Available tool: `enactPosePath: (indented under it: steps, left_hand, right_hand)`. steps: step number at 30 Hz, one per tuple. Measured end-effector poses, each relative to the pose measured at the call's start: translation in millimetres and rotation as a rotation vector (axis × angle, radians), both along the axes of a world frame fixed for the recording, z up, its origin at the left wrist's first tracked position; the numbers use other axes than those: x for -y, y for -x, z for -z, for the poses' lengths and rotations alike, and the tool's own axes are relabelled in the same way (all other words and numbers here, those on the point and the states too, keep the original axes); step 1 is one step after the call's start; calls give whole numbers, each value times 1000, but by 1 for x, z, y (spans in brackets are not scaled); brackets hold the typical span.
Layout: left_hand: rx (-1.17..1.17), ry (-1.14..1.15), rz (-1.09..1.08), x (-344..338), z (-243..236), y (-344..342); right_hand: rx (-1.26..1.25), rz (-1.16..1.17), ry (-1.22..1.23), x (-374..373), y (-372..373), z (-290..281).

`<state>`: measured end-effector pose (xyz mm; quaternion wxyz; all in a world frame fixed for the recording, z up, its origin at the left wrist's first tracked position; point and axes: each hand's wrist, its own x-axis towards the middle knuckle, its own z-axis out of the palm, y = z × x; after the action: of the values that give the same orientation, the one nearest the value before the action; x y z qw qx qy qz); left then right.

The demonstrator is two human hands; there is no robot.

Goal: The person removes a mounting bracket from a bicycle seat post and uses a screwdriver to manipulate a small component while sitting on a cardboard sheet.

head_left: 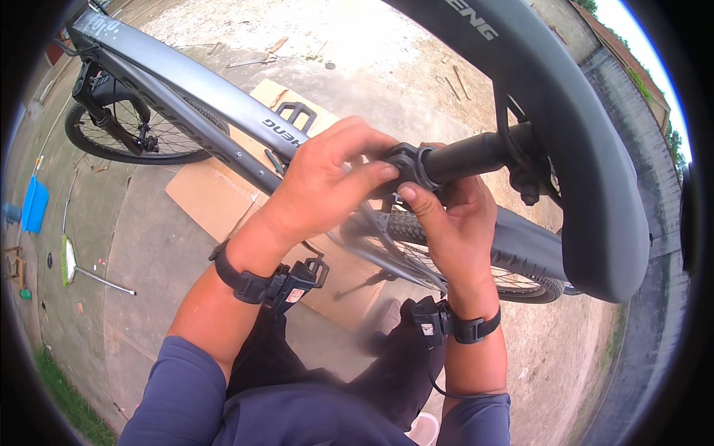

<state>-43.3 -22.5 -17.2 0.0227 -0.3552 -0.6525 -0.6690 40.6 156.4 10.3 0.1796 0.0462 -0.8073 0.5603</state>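
A grey bicycle frame [186, 85] runs from upper left to the middle, with its black saddle [580, 149] close to the camera at the right. My left hand [323, 182] grips the top of the frame where the black seat post [476, 152] enters it, thumb pressed on the black seat clamp [407, 165]. My right hand [454, 219] is under the clamp, fingers closed around it from below. Both wrists wear black straps with small devices. The clamp's lever is hidden by my fingers.
Front wheel [134, 134] at upper left, rear wheel [461, 253] under my hands. A flattened cardboard sheet [216, 197] lies on the concrete under the bike. A blue dustpan [33, 204] and a broom [71, 260] lie at left. A wall [632, 82] runs along the right.
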Motion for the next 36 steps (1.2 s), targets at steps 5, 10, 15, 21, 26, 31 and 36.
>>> enactPosePath:
  steps: [5, 10, 15, 21, 26, 31, 36]
  left_hand:
    - [-2, 12, 24, 3, 0, 2]
    - [11, 28, 0, 2, 2, -1]
    - [-34, -18, -32, -1, 4, -1]
    - [-85, 11, -46, 0, 3, 1]
    - [-55, 9, -36, 0, 3, 0]
    - [61, 9, 10, 1, 1, -3]
    - [18, 25, 22, 3, 5, 1]
  right_hand:
    - [-58, 74, -5, 1, 2, 3]
    - [-46, 71, -3, 1, 2, 3]
    - [-43, 68, 27, 3, 3, 2]
    - [-60, 77, -27, 2, 2, 2]
    - [12, 27, -8, 0, 1, 0]
    - [90, -14, 56, 1, -1, -6]
    - [83, -9, 38, -1, -1, -4]
